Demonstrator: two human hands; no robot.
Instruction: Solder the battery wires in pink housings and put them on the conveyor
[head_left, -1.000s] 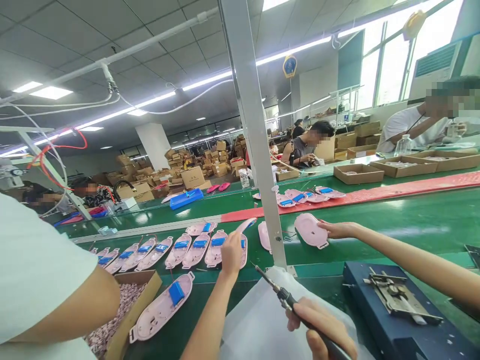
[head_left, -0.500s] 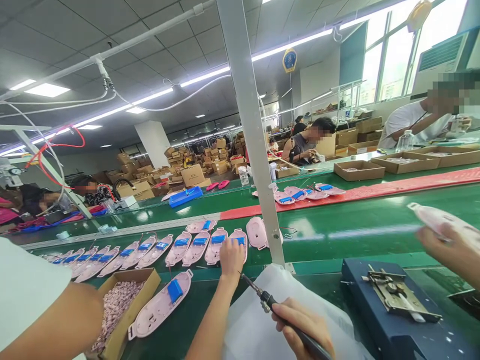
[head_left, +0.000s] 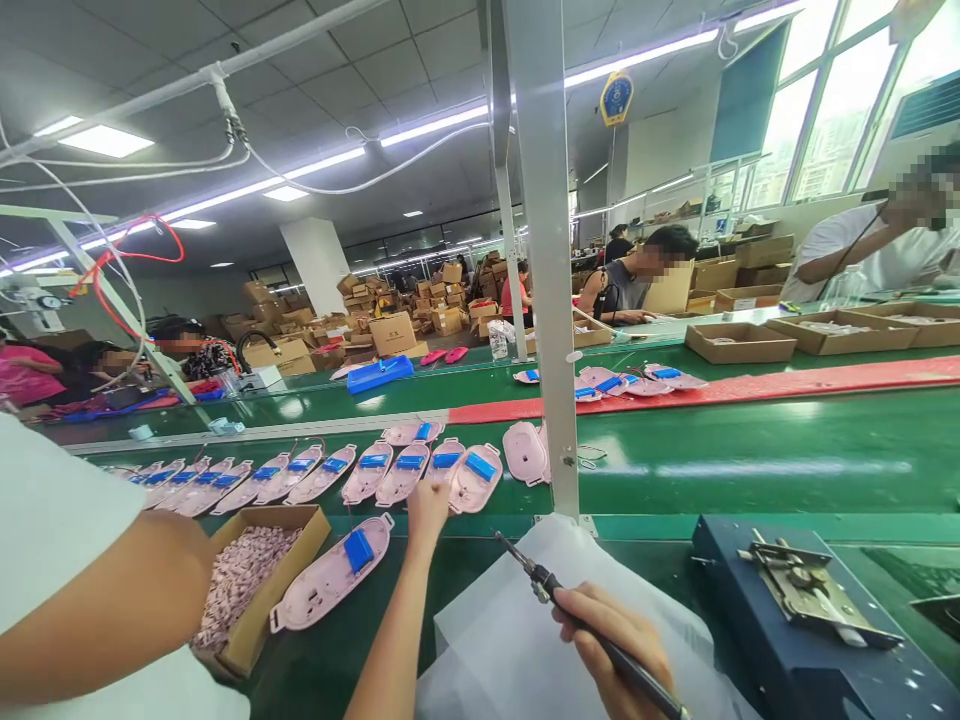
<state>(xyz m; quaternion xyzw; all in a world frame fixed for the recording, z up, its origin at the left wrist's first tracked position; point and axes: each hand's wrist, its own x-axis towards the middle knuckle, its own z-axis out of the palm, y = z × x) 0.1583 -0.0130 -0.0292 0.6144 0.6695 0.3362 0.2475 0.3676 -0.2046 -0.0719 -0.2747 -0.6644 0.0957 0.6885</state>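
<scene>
My left hand (head_left: 427,510) hovers at the near end of a row of pink plastic shells, each carrying a blue pack, and holds nothing I can see. Its fingertips are right by a tilted pink shell (head_left: 476,480). My right hand (head_left: 615,640) grips a black-handled soldering iron (head_left: 559,590), its thin metal tip pointing up and left over a white plastic sheet (head_left: 525,620). Another pink shell (head_left: 330,575) with a blue pack lies on the green conveyor belt (head_left: 750,450), to the left of my left forearm.
A white post (head_left: 551,300) rises from the belt. At right stands a navy fixture (head_left: 795,610) with a metal clamp. A cardboard box (head_left: 289,590) of small pink parts sits by a co-worker's arm (head_left: 97,590). Another co-worker (head_left: 855,250) works beyond the belt.
The view has swung, shifting the scene right. My left hand has drawn back from the shells. The other person's hand and the shell it lifted have left the right side.
</scene>
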